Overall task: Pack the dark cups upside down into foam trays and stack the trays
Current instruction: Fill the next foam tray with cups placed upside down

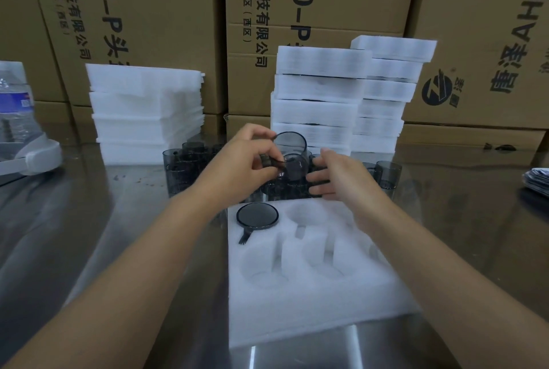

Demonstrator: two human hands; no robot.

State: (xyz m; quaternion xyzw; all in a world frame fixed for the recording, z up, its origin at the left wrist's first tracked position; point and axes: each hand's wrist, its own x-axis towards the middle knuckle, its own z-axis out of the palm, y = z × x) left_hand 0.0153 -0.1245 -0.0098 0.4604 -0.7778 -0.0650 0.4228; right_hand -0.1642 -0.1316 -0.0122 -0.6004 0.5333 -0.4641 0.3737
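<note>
Dark cup [292, 154] between left fingers [269, 157]

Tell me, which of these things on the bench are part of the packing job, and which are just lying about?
Part of the job:
- held cup in the left hand
- right hand, open
- foam tray
- packed cup, upside down
- loose cups
- foam stacks

Lying about:
- water bottle
- cardboard boxes
- packets at the right edge
</note>
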